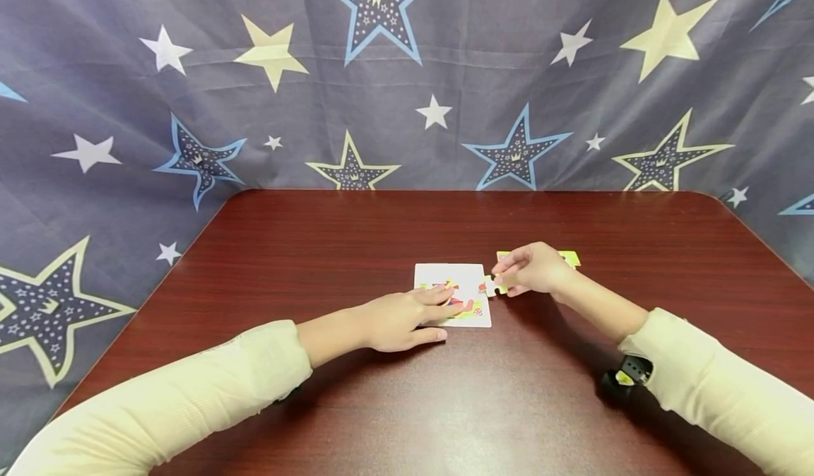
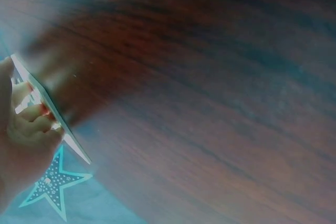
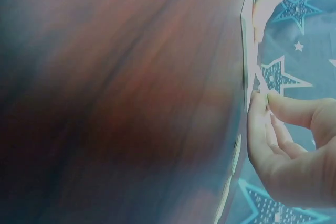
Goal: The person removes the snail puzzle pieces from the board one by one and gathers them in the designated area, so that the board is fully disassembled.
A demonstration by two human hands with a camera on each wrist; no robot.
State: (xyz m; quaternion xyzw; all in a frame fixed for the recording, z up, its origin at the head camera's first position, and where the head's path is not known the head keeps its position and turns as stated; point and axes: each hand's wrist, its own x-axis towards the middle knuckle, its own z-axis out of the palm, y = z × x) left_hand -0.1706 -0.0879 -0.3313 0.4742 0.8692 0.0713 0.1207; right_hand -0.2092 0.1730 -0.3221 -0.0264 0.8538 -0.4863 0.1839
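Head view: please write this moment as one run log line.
left hand: rests on puzzle board | right hand: pinches puzzle piece | piece: at board's right edge

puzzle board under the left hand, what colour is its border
The border is white, best seen in the head view.

Desk (image 1: pixel 356 229): dark red-brown with fine darker wood grain; backdrop cloth (image 1: pixel 375 94): grey-violet, patterned with plain white and pale-yellow stars (image 1: pixel 272 52), plus dark dotted stars (image 1: pixel 521 150) outlined in blue or yellow and marked with small pale crowns (image 1: pixel 516 157). Puzzle board (image 1: pixel 467 278): white border, print in yellow, red and blue; puzzle piece (image 1: pixel 491 287): white and yellow; flat printed piece (image 1: pixel 570 258): bright yellow edge; both sleeves (image 1: pixel 184 391): cream; wrist strap (image 1: pixel 636 369): black.
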